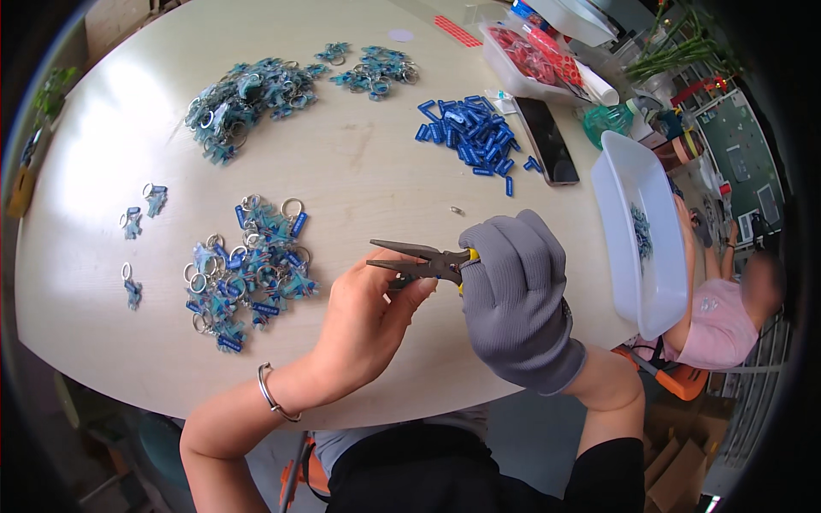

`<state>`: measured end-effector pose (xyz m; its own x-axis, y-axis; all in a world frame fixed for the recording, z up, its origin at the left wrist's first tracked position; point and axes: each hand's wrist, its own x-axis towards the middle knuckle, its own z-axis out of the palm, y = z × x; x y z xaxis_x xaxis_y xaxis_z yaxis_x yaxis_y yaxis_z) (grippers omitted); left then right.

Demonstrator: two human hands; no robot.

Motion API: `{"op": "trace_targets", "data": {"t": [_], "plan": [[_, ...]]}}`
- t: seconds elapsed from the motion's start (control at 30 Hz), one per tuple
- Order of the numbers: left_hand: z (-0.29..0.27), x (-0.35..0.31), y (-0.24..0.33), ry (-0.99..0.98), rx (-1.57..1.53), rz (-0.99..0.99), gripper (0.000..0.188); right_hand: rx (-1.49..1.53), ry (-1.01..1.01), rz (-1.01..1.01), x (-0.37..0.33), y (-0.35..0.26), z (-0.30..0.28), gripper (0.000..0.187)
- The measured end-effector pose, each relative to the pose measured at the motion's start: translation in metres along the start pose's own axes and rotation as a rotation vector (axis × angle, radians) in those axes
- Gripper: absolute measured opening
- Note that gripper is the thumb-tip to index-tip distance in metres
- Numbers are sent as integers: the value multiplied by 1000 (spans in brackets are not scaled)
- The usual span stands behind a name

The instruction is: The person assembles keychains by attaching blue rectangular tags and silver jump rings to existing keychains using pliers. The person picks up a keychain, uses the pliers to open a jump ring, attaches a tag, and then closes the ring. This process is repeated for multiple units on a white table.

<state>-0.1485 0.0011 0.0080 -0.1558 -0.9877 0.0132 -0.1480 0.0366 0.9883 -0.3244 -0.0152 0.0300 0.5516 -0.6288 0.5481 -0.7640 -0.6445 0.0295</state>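
My right hand [517, 299], in a grey knit glove, is closed around yellow-handled needle-nose pliers [438, 263]. Their dark jaws point left and stand apart. Just behind and below the jaws, my bare left hand [363, 316] pinches its thumb and fingers together; a small teal bit shows there, but the pliers hide most of it. To the left of that hand lies a pile of teal keychains [248, 274] with metal rings and blue tags. A tiny metal piece [457, 209] rests on the table beyond the pliers.
Farther back are a heap of teal charms with rings [256, 98], a smaller cluster [376, 73] and blue tags [470, 132]. A phone [547, 141], a white bin [650, 291] and a box of red packets [522, 81] stand right. Another person [718, 321] sits beyond.
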Motion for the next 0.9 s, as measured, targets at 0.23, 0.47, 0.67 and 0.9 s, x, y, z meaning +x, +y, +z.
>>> {"op": "trace_targets", "data": {"t": [0.23, 0.47, 0.67, 0.9], "plan": [[1, -2, -3, 30, -50, 17, 11, -14, -52, -72, 7, 1, -3, 31], [-1, -2, -1, 44, -35, 166, 12, 554, -230, 99, 20, 17, -19, 20], [0, -4, -5, 65, 12, 356, 17, 995, -376, 444, 20, 13, -25, 12], [4, -7, -9, 106, -145, 296, 16, 963, -365, 525, 14, 5, -20, 11]]}}
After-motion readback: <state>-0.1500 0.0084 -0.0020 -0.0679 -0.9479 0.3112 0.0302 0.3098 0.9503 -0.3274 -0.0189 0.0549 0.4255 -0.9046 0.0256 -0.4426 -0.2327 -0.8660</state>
